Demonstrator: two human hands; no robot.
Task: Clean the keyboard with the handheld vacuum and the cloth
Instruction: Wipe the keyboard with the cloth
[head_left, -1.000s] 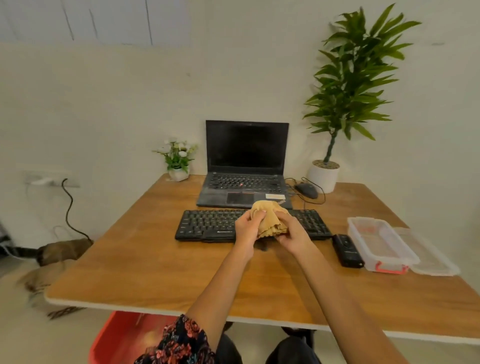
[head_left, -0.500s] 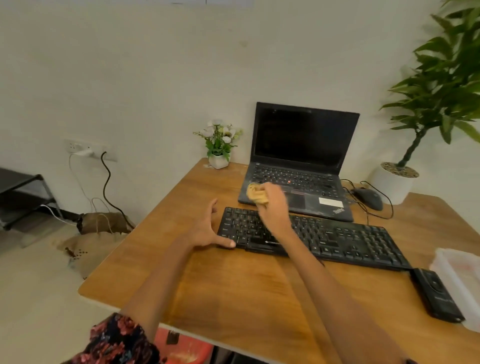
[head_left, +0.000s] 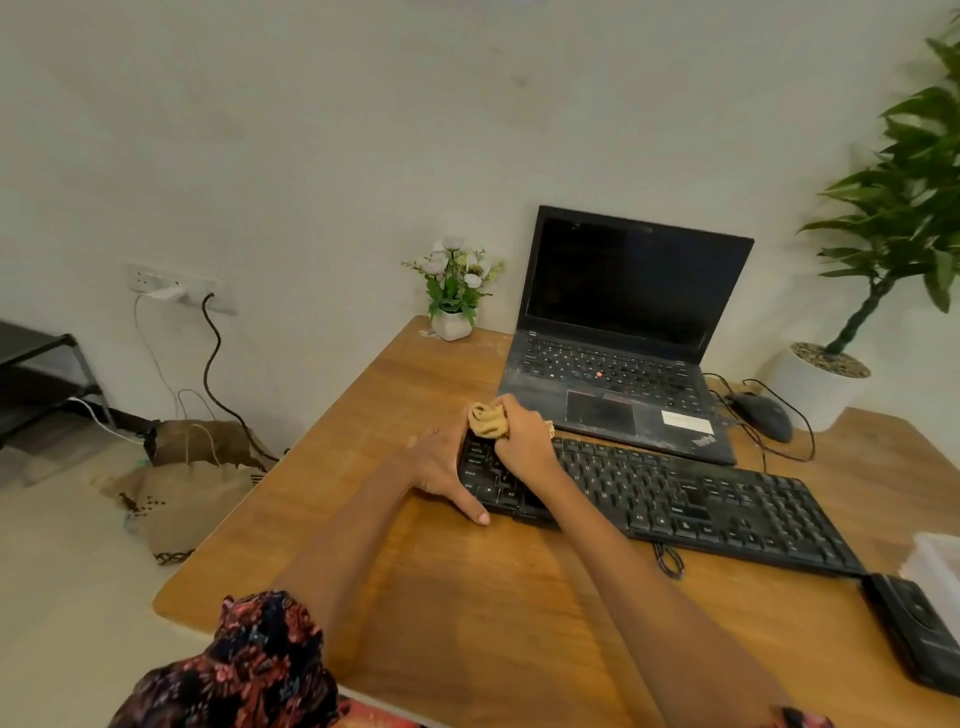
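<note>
- Head view: since half a second ago my left hand (head_left: 441, 467) has moved in from the bench (head_left: 426, 597) to brace the keyboard (head_left: 670, 493) at its 9 o'clock end, fingers straight, thumb along the front edge.
- The clear plastic box (head_left: 940, 566) at 3 o'clock shows only a corner; its contents I cannot tell.
- My right hand (head_left: 524, 441) grips the bunched tan cloth (head_left: 488, 418) at the keyboard's 10 o'clock corner.
- The black handheld vacuum (head_left: 914, 634) lies at 4 o'clock, just past the keyboard.
</note>
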